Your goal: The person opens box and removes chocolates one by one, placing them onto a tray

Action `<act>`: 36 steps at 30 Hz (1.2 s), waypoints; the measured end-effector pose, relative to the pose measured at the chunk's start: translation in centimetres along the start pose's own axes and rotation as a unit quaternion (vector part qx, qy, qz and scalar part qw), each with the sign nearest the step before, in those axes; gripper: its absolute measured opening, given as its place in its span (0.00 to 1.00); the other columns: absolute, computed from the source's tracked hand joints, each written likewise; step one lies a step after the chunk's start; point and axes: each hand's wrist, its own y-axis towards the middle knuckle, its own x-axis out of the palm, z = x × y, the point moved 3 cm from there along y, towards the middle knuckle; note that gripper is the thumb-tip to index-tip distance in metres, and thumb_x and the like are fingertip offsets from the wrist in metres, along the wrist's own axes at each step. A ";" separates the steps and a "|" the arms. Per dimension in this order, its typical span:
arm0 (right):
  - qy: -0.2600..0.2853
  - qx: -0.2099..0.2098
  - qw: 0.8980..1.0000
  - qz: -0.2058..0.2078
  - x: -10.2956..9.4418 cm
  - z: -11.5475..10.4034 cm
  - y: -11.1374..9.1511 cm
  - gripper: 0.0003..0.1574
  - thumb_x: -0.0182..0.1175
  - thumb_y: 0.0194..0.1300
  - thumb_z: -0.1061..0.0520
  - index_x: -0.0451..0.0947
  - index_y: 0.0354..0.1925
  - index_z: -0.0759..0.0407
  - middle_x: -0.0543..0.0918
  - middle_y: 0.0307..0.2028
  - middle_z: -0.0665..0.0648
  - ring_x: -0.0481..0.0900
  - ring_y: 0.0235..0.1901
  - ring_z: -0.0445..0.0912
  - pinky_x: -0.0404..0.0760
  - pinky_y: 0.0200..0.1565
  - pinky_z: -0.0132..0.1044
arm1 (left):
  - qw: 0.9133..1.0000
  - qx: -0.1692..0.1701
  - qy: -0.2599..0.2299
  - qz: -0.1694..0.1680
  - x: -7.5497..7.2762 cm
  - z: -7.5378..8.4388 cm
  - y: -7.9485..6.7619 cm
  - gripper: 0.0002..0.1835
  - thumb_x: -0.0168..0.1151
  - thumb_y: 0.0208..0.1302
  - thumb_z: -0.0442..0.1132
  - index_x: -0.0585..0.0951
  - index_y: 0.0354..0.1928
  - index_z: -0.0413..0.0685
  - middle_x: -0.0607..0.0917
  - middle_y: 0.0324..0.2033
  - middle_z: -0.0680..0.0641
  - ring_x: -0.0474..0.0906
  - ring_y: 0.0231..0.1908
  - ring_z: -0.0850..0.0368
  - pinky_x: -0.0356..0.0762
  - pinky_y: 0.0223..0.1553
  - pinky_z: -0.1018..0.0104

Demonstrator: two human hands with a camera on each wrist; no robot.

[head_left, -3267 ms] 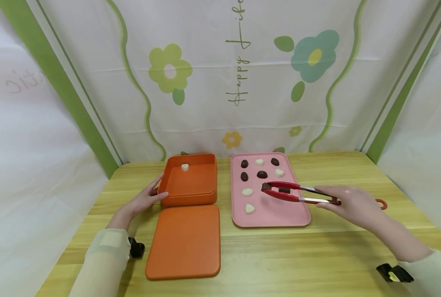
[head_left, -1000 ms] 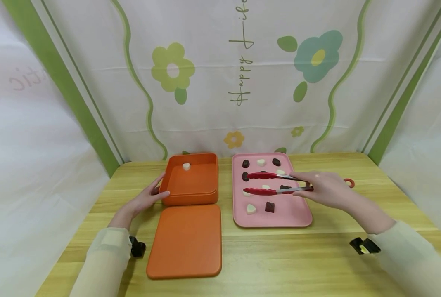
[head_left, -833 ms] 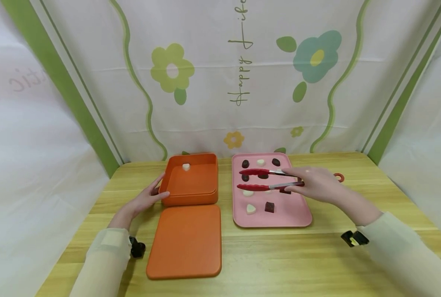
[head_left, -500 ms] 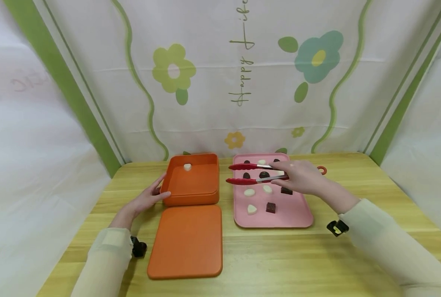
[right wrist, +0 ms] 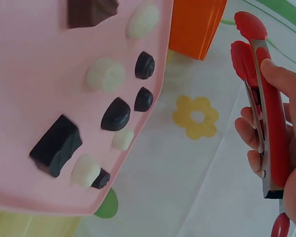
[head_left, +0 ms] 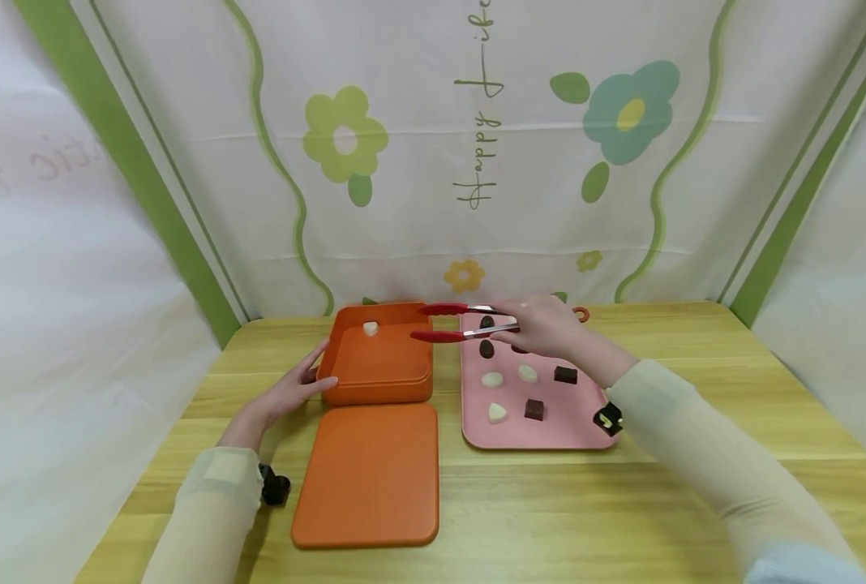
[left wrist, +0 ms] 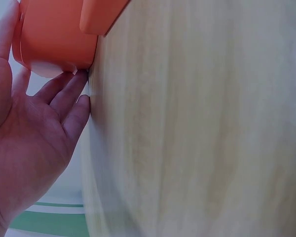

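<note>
My left hand (head_left: 287, 393) rests at the near left corner of an orange box (head_left: 378, 394). Its thumb lies along the front edge and the other fingers touch the left wall, fairly straight. One small white chocolate (head_left: 370, 328) sits inside near the back. My right hand (head_left: 546, 324) grips a pair of red-tipped tongs (right wrist: 274, 133), whose tips stand apart with nothing between them, over the box's right rim. Below that hand lies a pink tray (head_left: 579, 430) with dark and white chocolates, including a brown square one (head_left: 534, 410); the hand hides some of the back ones.
An orange lid (head_left: 367, 478) lies flat in front of the box. The wooden table (head_left: 520, 519) extends toward me and to the right. A white curtain (head_left: 418, 162) printed with flowers hangs right behind the box and tray.
The tongs set a brown square chocolate down on the tray's front part and let it go. They then moved left and back, tips apart, to the box. My left hand stays put.
</note>
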 end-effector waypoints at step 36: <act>-0.031 0.039 0.994 -0.100 5.8 -4.2 9.1 0.35 0.64 0.63 0.37 0.76 0.62 0.52 0.85 0.45 0.53 0.81 0.40 0.49 0.79 0.38 0.42 | 1.000 0.006 0.001 0.003 -0.1 -0.2 0.4 0.45 0.58 0.71 0.48 0.40 0.78 0.60 0.49 0.73 0.31 0.45 0.71 0.35 0.46 0.67 0.38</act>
